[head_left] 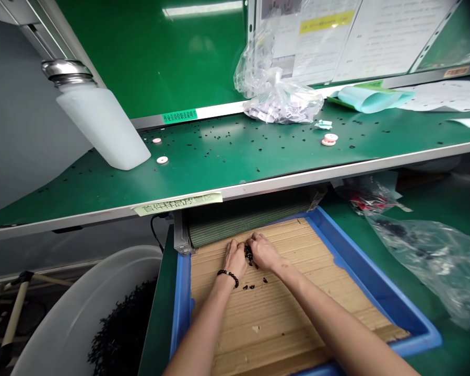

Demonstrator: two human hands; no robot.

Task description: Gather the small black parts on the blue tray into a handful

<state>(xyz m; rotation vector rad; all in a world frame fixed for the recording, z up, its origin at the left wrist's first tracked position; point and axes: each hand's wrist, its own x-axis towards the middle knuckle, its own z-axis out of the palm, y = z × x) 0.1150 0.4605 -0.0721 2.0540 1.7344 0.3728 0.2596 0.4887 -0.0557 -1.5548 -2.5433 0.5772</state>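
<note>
Small black pieces (249,256) lie in a little heap on a sheet of corrugated cardboard (274,313), which lines a blue tray (384,292). My left hand (235,258), with a black bead bracelet at the wrist, curls its fingers at the heap's left side. From the right, my right hand (263,251) closes its bent fingers against the same pieces. The fingertips of both hands nearly meet at the far side of the heap, and what lies under them is partly hidden. A few loose black pieces are scattered nearer to me on the cardboard.
Beyond the tray is a ribbed dark green belt (243,224) under a green shelf (219,167). The shelf carries a white bottle (104,125), a clear bag (284,104) and scattered black bits. A white bin (62,324) of black pieces stands left; plastic bags (423,261) lie right.
</note>
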